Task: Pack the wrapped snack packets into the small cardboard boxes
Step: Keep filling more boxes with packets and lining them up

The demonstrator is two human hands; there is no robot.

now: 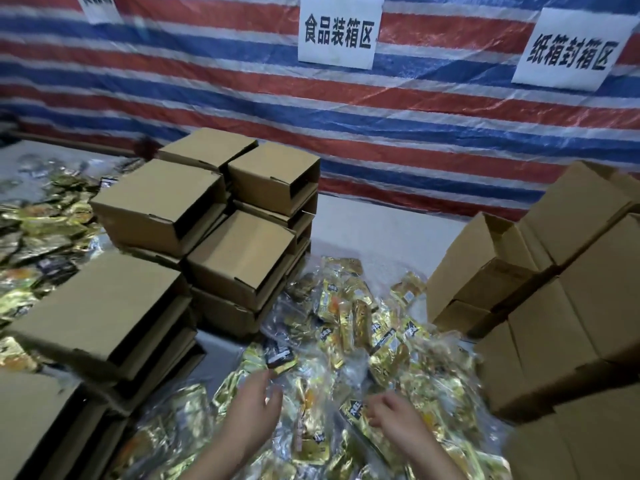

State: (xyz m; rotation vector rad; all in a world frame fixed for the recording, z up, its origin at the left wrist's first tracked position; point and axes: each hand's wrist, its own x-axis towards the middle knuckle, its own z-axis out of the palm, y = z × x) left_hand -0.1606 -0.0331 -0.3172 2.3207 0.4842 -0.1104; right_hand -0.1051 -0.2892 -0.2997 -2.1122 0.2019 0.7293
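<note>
A heap of gold-foil snack packets (349, 327) with black labels lies on the table in front of me. My left hand (254, 400) reaches into the heap with straight fingers, its fingertips touching the edge of a dark-and-gold packet (280, 358). My right hand (396, 415) has its fingers curled onto a gold packet with a black label (356, 408). Small cardboard boxes (242, 252) stand stacked with their tops shut at the left centre, just behind the heap. The image is blurred around both hands.
More stacked small boxes (100, 306) fill the near left. Larger stacked cartons (561, 271) wall off the right side. A second spread of packets (41, 230) covers the far left. A striped tarp (415, 109) with paper signs hangs behind the table.
</note>
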